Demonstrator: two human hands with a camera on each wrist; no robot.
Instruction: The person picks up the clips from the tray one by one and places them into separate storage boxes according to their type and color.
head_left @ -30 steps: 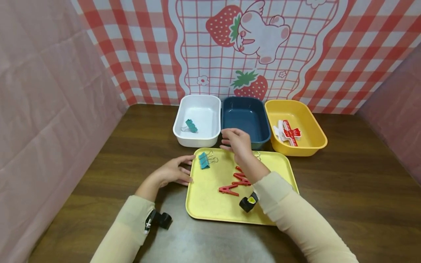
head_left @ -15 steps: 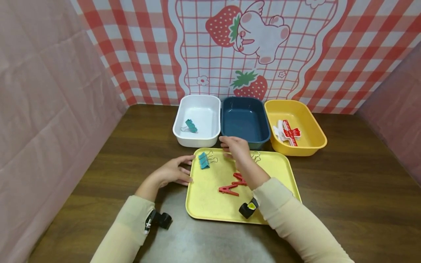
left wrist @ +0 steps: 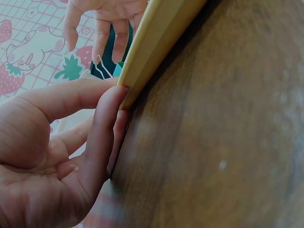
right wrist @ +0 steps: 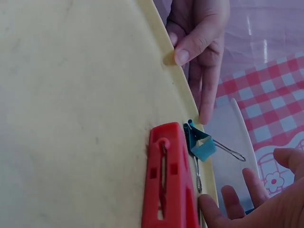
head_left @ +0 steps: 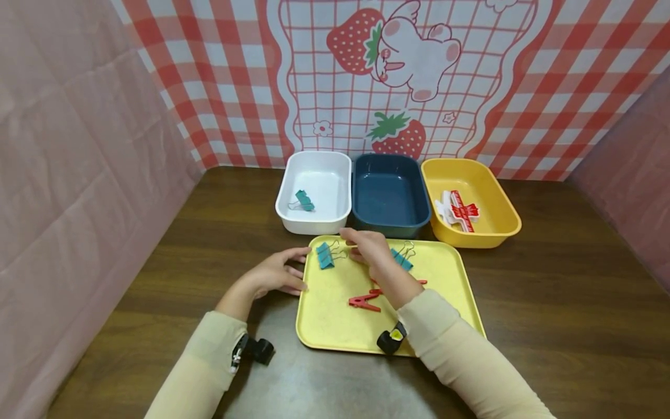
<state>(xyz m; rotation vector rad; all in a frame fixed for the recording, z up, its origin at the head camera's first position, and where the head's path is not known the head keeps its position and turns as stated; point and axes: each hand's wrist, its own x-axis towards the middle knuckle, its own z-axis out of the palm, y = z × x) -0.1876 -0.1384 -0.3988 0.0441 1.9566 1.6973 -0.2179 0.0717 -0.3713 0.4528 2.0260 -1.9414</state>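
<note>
My left hand (head_left: 276, 272) touches the left rim of a yellow tray (head_left: 330, 331), fingers spread along it; the left wrist view shows fingertips (left wrist: 116, 90) at the edge. My right hand (head_left: 373, 251) hovers over the tray's back part with fingers extended and nothing held. Just left of its fingertips lies a teal binder clip (head_left: 325, 256) with wire handles, also in the right wrist view as a binder clip (right wrist: 203, 148). A second teal binder clip (head_left: 403, 259) lies right of that hand. Red clothespins (head_left: 364, 302) lie mid-tray, some partly hidden under my right wrist.
Behind the tray stand three bins side by side: a white bin (head_left: 340, 224) with a teal binder clip (head_left: 305, 200), a navy bin (head_left: 392, 201), and a yellow bin (head_left: 494, 201) holding red and white clips (head_left: 463, 212). A checked cloth (head_left: 235, 87) hangs behind.
My right hand has moved left and slightly toward me, closer to the left binder clip. The right binder clip has come into view from behind it. My left hand stays at the rim.
</note>
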